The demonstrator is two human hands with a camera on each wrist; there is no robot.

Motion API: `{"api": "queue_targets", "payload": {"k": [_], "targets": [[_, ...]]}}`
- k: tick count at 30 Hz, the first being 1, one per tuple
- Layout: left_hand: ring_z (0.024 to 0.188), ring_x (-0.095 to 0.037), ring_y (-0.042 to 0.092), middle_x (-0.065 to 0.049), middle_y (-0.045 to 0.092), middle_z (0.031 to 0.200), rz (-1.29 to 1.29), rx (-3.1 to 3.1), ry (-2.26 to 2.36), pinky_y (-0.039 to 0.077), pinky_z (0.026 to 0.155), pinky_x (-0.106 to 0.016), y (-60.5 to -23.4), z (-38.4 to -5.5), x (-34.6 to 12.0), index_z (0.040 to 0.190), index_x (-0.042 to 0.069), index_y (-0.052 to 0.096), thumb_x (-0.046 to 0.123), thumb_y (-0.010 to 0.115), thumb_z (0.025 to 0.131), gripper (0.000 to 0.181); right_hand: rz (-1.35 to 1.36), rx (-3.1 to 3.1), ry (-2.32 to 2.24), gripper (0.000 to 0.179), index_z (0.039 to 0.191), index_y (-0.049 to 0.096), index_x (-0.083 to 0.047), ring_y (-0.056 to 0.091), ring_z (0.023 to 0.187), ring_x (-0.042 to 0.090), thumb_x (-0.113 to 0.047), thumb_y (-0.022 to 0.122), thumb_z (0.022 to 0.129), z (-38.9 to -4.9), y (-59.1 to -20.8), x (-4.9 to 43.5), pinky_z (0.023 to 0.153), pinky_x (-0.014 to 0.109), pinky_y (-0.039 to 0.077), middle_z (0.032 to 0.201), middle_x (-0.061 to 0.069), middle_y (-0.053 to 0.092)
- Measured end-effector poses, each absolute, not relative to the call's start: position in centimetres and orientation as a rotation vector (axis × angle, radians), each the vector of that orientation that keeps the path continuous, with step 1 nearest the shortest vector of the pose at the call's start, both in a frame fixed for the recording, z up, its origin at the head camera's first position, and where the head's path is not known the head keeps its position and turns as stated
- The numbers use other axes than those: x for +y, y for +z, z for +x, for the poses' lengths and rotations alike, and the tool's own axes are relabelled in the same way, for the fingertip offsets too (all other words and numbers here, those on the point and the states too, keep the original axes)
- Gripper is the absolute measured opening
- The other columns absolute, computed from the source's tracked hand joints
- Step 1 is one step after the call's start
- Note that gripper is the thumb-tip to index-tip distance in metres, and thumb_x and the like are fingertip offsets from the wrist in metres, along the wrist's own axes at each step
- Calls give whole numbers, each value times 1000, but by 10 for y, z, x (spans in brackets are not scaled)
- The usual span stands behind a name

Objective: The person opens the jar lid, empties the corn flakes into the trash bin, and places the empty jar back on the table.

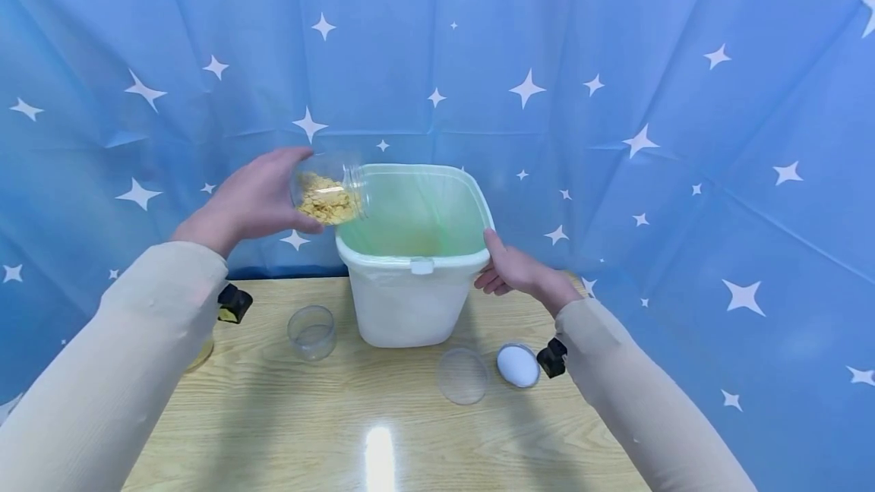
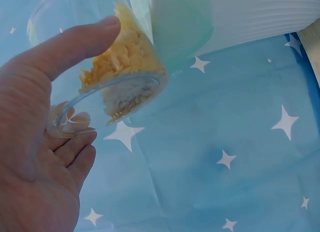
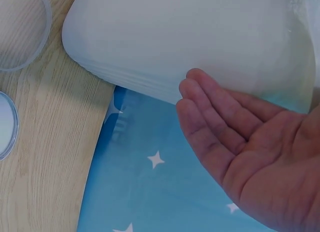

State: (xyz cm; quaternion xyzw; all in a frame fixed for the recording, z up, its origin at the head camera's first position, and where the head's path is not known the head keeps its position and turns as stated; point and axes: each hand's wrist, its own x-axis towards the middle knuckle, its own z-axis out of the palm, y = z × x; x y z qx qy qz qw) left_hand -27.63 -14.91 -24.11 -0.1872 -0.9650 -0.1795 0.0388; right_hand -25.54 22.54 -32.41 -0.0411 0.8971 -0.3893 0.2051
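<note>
A clear jar [image 1: 328,190] of yellow flakes lies tipped on its side, its mouth at the left rim of a white bin. My left hand [image 1: 256,196] grips it round the base, thumb along one side, as the left wrist view shows. Flakes [image 2: 127,52] rest along the jar's lower wall. The bin [image 1: 403,302] stands upright with a pale green liner [image 1: 410,211] inside. At its right side my right hand [image 1: 513,268] touches it, thumb by the rim and fingers nearly straight below. In the right wrist view the fingers [image 3: 215,102] lie against the bin's wall.
On the wooden table [image 1: 328,416] stand an open clear container [image 1: 312,334] left of the bin, a clear round lid [image 1: 462,376] in front, and a round container of white contents [image 1: 518,366] at right. My left sleeve partly hides another round item [image 1: 201,355]. A starry blue curtain [image 1: 437,59] hangs behind.
</note>
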Motion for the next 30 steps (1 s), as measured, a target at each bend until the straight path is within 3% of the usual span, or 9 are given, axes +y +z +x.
{"api": "queue_targets", "payload": {"k": [8,14,23,30], "targets": [[147,-40,22,-14,22,162,-586,-2945,-496,27,113,-65,-234,-275,-141,158,16,12,37,84,69,116,-94,2518,-1092,87,124,54,7,64,105,38,-54,-3,101,-255,-324,223,97,50,51,116,28,64],[145,-40,26,-15,26,160,-588,-2960,-485,29,113,-64,-232,-276,-136,156,13,19,36,86,67,114,-99,2526,-1091,88,126,54,7,62,109,43,-54,-5,100,-253,-325,223,97,50,51,116,29,64],[141,-41,33,-16,32,157,-621,-2980,-456,34,109,-64,-228,-276,-128,154,13,25,32,86,67,108,-109,2551,-1081,88,123,56,6,64,105,41,-53,-6,100,-255,-327,223,93,47,54,113,28,65],[144,-41,28,-16,28,159,-643,-3000,-446,30,112,-64,-227,-277,-122,155,11,22,30,85,68,109,-114,2557,-1075,88,123,56,5,64,105,40,-53,-7,100,-254,-327,223,93,48,53,113,28,65]]}}
